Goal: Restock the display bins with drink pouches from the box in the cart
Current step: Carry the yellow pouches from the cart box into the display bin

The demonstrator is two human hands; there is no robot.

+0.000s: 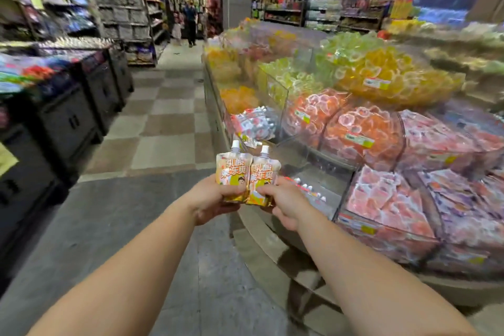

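Our fingers point(234, 191) curl round the bottom edges of two drink pouches: the left hand point(215, 199) pinches the base of the left pouch point(233, 169), and the right hand point(283, 202) pinches the base of the right pouch point(263, 174). Both pouches stand upright with their white caps on top, side by side and touching, held out in front of us over the floor point(163, 123) at the near corner of the display stand point(272, 240). Just beyond the pouches sits a clear bin point(313, 172) that looks nearly bare, with what seem to be a few capped pouches lying low in it, though blur makes that hard to confirm. Behind it another bin point(256, 123) holds a pile of white pouches. To do this step well, we should carry the pair over the bin's front wall, lower them until they rest inside, and only then let go, so that neither slips to the floor. Keeping the printed fronts facing the aisle and the caps one way would leave the bin tidy. The cart and its box are out of view.
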